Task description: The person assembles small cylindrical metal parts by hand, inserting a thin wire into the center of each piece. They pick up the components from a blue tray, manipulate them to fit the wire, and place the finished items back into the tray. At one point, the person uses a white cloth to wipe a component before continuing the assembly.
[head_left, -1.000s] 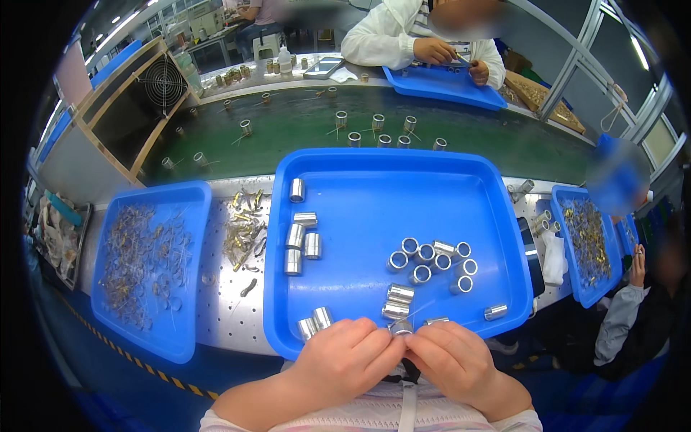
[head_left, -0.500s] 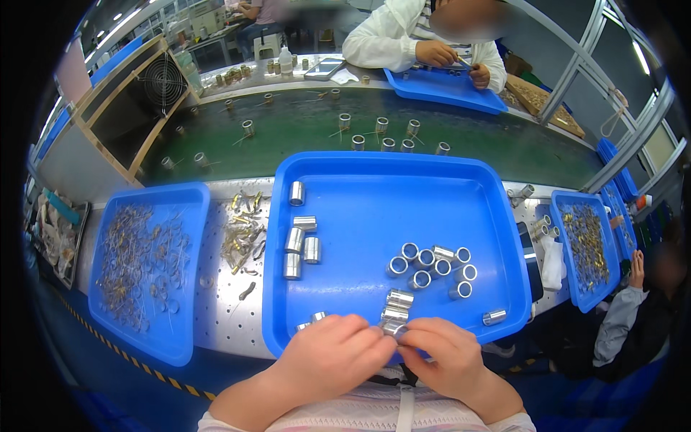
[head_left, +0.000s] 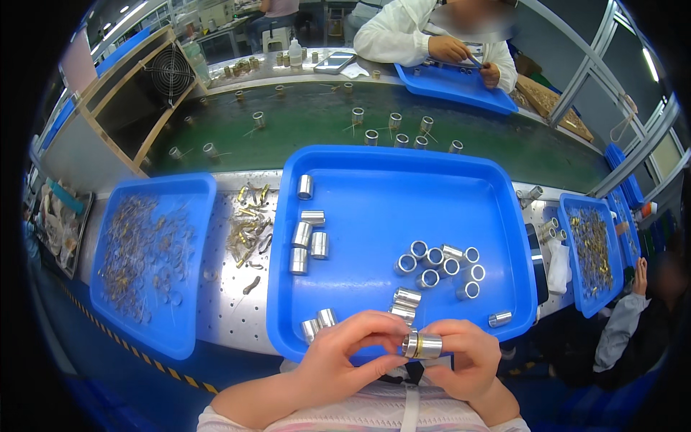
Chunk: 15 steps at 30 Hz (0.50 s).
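Note:
Above the near edge of the large blue tray (head_left: 403, 169), a shiny metal cylinder (head_left: 430, 347) is held sideways between my hands. My right hand (head_left: 464, 360) grips its right end. A yellowish line runs round the piece, and a narrower ring-like section (head_left: 409, 345) shows at its left end. Thumb and fingertips of my left hand (head_left: 345, 353) close on that end. Just beyond my fingers, short metal sleeves (head_left: 407, 297) lie on their sides in the tray. Two more sleeves (head_left: 327, 317) rest beside my left hand.
Several sleeves (head_left: 430, 278) stand grouped at the tray's right. A left blue tray (head_left: 205, 216) holds thin wire pieces; brass-coloured scraps (head_left: 250, 223) lie beside it. Small brass parts fill a right tray (head_left: 617, 270). Cylinders stand on a green belt (head_left: 302, 119), with a co-worker (head_left: 392, 36) beyond.
My hands have raised a metal cylinder from the tray's near side and turned it sideways, showing its ring end. My left fingers have spread wider. The view has shifted slightly.

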Motion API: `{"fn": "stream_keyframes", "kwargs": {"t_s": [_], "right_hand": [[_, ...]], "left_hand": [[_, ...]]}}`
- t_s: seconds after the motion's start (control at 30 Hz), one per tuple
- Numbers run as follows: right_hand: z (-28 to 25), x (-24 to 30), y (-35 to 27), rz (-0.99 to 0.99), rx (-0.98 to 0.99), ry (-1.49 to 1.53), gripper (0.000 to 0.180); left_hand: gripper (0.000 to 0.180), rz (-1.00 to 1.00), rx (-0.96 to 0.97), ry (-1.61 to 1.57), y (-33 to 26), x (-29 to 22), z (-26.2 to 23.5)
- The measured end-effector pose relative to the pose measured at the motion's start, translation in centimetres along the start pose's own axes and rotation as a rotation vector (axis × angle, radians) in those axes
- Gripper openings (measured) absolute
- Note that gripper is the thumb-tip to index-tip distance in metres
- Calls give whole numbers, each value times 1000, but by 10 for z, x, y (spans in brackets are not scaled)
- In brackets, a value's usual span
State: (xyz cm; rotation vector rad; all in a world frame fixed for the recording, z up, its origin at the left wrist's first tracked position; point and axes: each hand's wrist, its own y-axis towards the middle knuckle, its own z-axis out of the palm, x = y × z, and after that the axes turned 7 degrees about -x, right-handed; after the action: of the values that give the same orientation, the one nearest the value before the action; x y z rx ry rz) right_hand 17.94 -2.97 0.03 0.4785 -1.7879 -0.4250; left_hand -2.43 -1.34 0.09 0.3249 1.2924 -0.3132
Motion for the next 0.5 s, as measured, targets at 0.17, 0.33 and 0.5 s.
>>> {"fn": "stream_keyframes", "kwargs": {"t_s": [0.17,0.33,0.5], "right_hand": [[2,0,-1,55,2,24,23],[3,-2,2,-131,20,-63,22],[7,-2,4,-127,37,-77,22]], "left_hand": [[39,-34,-38,-100,-1,2,2],[40,-297,2,-168,1,-4,0],[40,-301,3,-231,3,0,-2]]}}
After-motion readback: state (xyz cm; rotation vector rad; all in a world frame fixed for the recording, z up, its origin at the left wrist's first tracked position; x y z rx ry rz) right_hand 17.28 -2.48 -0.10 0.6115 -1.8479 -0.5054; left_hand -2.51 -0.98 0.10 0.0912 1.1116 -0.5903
